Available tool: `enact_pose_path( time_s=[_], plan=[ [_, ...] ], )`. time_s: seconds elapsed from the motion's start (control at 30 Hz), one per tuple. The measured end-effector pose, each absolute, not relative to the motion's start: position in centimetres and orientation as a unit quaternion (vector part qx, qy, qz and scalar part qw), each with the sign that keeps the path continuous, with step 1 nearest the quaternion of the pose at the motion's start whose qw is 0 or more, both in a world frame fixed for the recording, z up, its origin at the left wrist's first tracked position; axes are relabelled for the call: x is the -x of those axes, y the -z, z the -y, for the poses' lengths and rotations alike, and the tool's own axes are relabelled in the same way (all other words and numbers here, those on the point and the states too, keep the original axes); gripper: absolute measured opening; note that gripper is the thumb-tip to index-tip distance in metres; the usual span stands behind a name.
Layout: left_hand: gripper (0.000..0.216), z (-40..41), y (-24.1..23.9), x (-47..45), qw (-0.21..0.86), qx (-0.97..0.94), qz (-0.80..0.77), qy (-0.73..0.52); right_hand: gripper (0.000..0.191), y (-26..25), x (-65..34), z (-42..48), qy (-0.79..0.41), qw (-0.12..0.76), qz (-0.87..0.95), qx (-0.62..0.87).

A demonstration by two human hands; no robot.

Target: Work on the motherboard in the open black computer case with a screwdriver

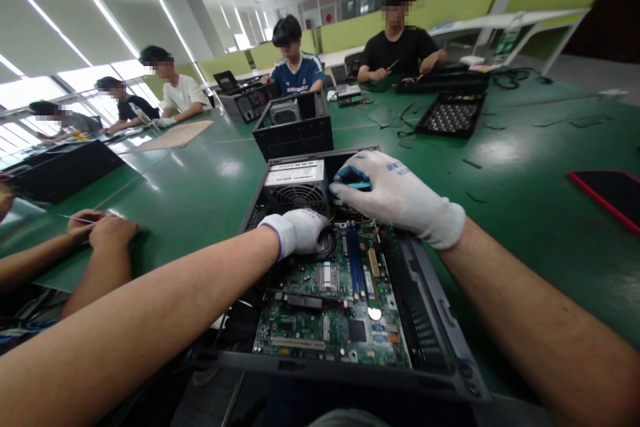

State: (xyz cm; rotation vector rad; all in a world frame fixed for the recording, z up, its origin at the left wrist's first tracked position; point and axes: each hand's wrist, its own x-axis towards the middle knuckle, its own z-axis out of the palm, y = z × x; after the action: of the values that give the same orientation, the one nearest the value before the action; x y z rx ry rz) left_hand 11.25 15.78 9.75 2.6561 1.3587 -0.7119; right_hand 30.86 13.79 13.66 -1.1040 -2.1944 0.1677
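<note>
An open desktop computer case lies in front of me, with a green motherboard inside. My left hand, in a white glove, rests at a round black fan on the board. Its fingers are curled downward, and their tips are hidden. Above the far right part of the case, my gloved right hand is closed around a blue-handled tool. The tool's far end cannot be seen. Beside both hands sits the power supply, with a white label and a fan grille.
Another open case stands just beyond mine. On the green table lie a black tray, loose cables and a red-edged black mat. A co-worker's hands are close at left; several people sit farther back.
</note>
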Motion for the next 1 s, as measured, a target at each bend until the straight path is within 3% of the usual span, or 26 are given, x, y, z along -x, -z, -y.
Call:
enact_pose_path(
  time_s=[0.4, 0.77, 1.0],
  plan=[
    [0.06, -15.67, -9.83, -11.43, 0.035, -0.862, -0.438, 0.251, 0.029, -13.85, -30.85, -13.59, -0.066, 0.326, 0.842, 0.424],
    [0.051, -15.54, -9.63, -11.51, 0.039, -0.865, -0.427, 0.26, 0.032, -13.73, -30.86, -13.68, -0.066, 0.326, 0.841, 0.426],
    [0.06, -15.74, -9.73, -11.16, 0.059, -0.863, -0.436, 0.249, 0.03, -13.67, -30.91, -13.76, -0.068, 0.349, 0.834, 0.423]
  ],
)
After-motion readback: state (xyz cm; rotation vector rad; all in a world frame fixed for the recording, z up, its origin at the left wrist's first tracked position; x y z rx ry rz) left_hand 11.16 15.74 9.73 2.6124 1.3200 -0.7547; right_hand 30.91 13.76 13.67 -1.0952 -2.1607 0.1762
